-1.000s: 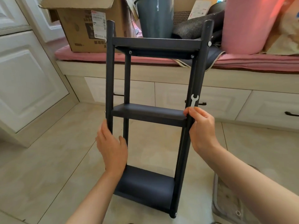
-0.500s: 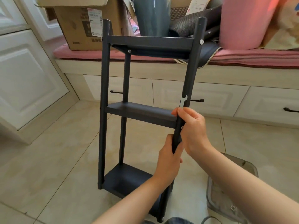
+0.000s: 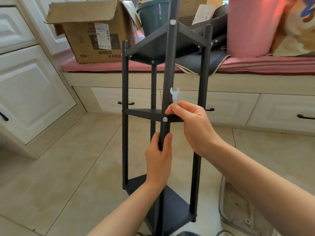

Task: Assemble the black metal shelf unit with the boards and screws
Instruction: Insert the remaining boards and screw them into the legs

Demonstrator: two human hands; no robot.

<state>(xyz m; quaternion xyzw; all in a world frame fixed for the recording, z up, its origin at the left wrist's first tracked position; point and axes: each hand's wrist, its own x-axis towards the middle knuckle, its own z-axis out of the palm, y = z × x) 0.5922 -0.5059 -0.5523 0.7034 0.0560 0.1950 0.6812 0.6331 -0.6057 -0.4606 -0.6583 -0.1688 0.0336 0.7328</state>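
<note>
The black metal shelf unit (image 3: 125, 92) stands upright on the tiled floor, turned so one corner post faces me. It has three boards between four posts. My left hand (image 3: 159, 155) grips the near post just below the middle board. A silver screw (image 3: 165, 119) sits in that post at the middle board, and another screw (image 3: 172, 22) shows near the top. My right hand (image 3: 190, 123) pinches a small pale flat wrench (image 3: 174, 96), its open jaw pointing up, right beside the post above the middle screw.
A cushioned pink bench (image 3: 102, 67) with drawers runs behind the shelf, loaded with a cardboard box (image 3: 92, 34), a grey bucket (image 3: 153, 17) and a pink roll (image 3: 252, 26). White cabinet doors (image 3: 29, 92) stand at left. A grey mat (image 3: 238, 212) lies on the floor at right.
The shelf has been rotated so a corner post now faces me. My left hand shifted from the left post to the near post. My right hand still holds the wrench.
</note>
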